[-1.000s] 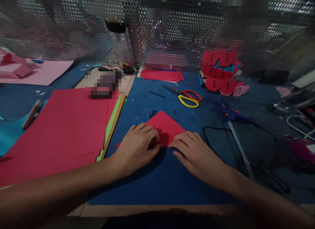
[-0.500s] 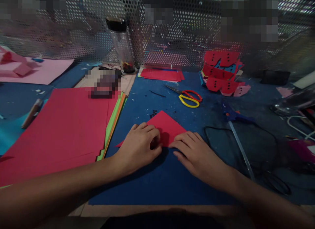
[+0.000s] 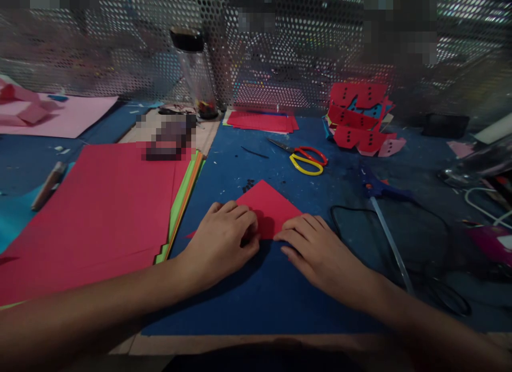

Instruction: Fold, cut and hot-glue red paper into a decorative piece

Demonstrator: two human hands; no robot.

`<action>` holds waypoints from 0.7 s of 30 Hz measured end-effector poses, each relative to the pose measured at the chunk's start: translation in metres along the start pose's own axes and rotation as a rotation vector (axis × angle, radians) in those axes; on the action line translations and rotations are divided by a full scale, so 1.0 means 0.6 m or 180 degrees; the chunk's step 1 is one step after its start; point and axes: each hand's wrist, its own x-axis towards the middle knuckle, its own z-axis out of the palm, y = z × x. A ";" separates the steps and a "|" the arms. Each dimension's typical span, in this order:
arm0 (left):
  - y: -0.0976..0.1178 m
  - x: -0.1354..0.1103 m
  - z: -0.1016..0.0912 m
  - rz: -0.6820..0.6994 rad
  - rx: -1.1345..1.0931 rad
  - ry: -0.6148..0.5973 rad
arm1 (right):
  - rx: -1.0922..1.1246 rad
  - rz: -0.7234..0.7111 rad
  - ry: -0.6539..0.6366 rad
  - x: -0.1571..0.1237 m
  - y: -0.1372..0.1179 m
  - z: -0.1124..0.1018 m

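The left hand's (image 3: 224,241) thumb has slid slightly toward nine o'clock; the right hand (image 3: 320,246) barely shifted; both rest on a red paper triangle (image 3: 270,205), mid-surface (image 3: 256,308); left fingers curled, any pinch untellable; right fingers together, thumb apart; apparently creasing, calling for even pressure; scissors (image 3: 296,150) at one o'clock, glue gun (image 3: 375,188) at three, perforated screen (image 3: 304,46) at twelve.

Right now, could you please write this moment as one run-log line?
left hand: on red triangle | right hand: on its right side | scissors: beyond it | glue gun: at right
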 end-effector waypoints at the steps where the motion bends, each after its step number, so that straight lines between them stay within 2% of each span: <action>1: 0.000 -0.001 0.000 0.0005 0.0020 -0.0013 | -0.0005 0.0002 -0.0003 0.000 0.000 0.000; 21: -0.007 -0.009 -0.008 0.0076 0.0215 -0.0057 | 0.0041 0.0011 -0.0014 0.000 0.001 0.000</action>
